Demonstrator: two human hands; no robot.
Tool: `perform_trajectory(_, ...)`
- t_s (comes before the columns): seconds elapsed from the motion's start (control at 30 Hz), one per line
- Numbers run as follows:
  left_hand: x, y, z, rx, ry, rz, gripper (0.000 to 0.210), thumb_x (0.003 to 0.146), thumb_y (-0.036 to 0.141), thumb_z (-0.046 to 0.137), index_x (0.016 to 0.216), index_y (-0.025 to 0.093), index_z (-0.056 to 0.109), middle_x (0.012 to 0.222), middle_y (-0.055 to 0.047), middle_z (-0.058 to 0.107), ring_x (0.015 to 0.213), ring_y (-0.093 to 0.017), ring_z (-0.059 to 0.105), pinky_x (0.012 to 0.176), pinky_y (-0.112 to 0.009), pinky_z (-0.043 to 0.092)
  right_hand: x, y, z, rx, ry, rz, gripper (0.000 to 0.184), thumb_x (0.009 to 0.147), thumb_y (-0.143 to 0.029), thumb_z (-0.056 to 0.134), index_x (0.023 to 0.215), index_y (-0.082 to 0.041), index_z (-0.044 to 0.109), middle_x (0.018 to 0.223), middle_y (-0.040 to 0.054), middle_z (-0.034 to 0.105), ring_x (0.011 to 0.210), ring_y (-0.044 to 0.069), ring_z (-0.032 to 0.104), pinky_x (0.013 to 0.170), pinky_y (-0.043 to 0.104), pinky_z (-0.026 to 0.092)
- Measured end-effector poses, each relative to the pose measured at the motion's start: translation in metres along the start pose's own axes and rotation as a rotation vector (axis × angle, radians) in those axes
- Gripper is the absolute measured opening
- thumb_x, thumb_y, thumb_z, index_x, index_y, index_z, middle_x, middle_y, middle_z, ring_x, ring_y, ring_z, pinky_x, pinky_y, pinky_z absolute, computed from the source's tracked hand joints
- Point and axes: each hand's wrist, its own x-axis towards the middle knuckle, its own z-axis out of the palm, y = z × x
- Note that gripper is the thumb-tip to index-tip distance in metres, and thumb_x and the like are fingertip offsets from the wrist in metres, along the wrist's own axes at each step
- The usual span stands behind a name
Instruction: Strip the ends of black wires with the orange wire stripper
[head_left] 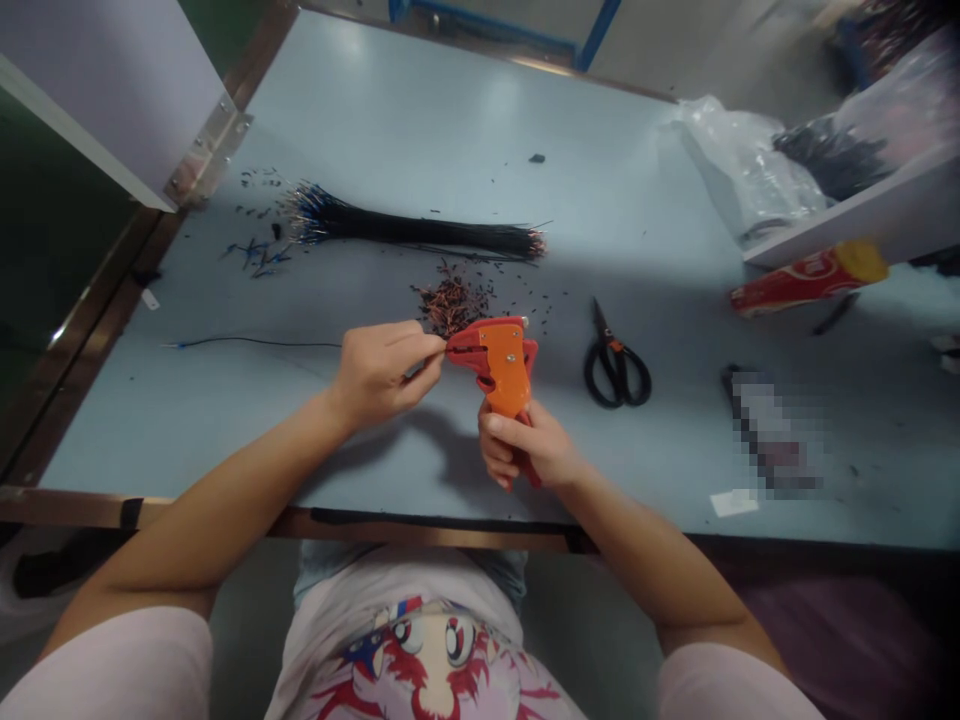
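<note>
Smooth plastic wire stripper (510,365), metal-bladed scissors (616,346) with plastic-looking handles (620,375), matt plastic-coated wires (442,232) with coppery metal ends (538,243), a smooth, faintly shiny tabletop (637,180) with metal-look edging (268,52), and a glossy, crinkled see-through plastic bag (757,165)

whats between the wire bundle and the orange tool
In the head view, a pile of copper-coloured and black scraps lies between the wire bundle and orange tool.

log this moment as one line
right hand: holding orange-and-red pistol-shaped stripper | left hand: pinching thin black wire at stripper nose | black scissors: unheld
</note>
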Motion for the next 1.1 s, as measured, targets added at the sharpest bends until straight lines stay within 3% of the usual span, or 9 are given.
perform_trajectory(0.47, 0.0008, -0.0002, -0.0003, 0.013, 0.003, -0.009, 0.011, 0.081, 0.02, 0.056, 0.073, 0.019, 0.063, 0.057, 0.003, 0.055, 0.052, -0.008, 0.047, 0.052, -0.021, 0.034, 0.001, 0.0014, -0.004, 0.044, -0.048, -0.001, 0.026, 0.082, -0.034, 0.067, 0.08, -0.014, 0.051, 0.058, -0.0027, 0.052, 0.048, 0.01, 0.052, 0.053, 0.031, 0.053)
perform_trajectory(1.1, 0.0016, 0.0003, -0.0019, 0.023, 0.01, 0.022, 0.009, 0.082, 0.019, 0.056, 0.077, 0.02, 0.063, 0.059, 0.002, 0.057, 0.053, -0.009, 0.05, 0.052, -0.021, 0.036, -0.0023, 0.0037, -0.0005, 0.067, 0.011, 0.007, 0.026, 0.083, -0.037, 0.065, 0.085, -0.013, 0.054, 0.061, -0.0011, 0.056, 0.049, 0.012, 0.054, 0.053, 0.032, 0.055)
